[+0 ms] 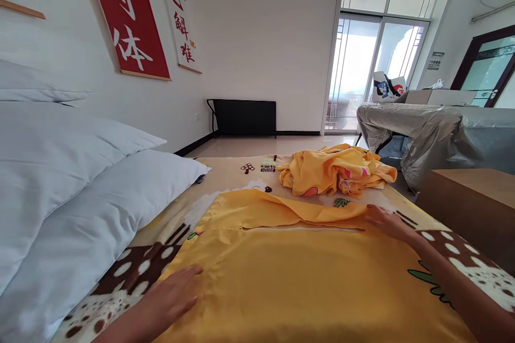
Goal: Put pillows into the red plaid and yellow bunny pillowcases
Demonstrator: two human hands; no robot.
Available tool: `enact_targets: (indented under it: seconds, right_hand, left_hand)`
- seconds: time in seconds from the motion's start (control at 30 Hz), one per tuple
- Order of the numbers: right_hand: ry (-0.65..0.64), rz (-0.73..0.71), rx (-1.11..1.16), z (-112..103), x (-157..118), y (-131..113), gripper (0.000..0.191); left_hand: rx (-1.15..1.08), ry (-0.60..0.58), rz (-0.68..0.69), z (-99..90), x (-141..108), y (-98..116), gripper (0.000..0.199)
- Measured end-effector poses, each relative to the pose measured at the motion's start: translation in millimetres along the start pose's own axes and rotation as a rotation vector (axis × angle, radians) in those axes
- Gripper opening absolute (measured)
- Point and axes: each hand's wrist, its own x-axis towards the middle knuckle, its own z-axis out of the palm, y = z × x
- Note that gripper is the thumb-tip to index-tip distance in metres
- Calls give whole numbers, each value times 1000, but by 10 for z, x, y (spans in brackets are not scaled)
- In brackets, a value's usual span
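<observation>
A yellow pillowcase [298, 273] lies spread flat on a patterned blanket [225, 166], with a slit-like opening near its far edge. My left hand [171, 297] rests on the left edge of the pillowcase, palm down, fingers apart and holding nothing. At the far right corner, the fingers of my right hand [386, 221] are closed on the pillowcase's edge flap. Beyond it lies a crumpled heap of yellow cloth [333, 169] with coloured prints, touched by neither hand.
White pillows [108, 198] are piled along the left side. To the right stand a brown box [470, 203] and a table under a silvery cover [430, 123]. A black panel [245, 118] leans near the far wall.
</observation>
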Motion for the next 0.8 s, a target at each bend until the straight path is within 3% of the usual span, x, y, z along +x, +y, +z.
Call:
enact_targets:
  seconds: [0.13,0.2,0.33,0.43,0.5,0.6,0.73,0.8]
  right_hand:
    - [-19,221,-50,118,480,-205,55]
    - [-103,235,-52,133,664,-253,50]
    - [-310,107,-35,144,886,-294,31]
    - [-350,43,-30,159,966,-274,26]
    - [-295,40,-35,146,1003,-214,22]
    - [-95,139,-84,69,1039,-48,17]
    - [220,357,-222,-12,998,212,37]
    - [267,400,-253,16,931,298,40]
  left_hand:
    - [-18,-167,129,-232,178,551,69]
    - [-8,-201,135,-327,365,694,70]
    - [11,-150,68,-417,945,731,70]
    - [9,-54,11,-363,1438,655,68]
    - [1,9,-21,-266,1705,593,66]
    - [-9,114,-59,-84,1943,503,62]
    - [-22,196,-62,73,2027,416,58]
    - [-32,211,-57,99,2032,389,58]
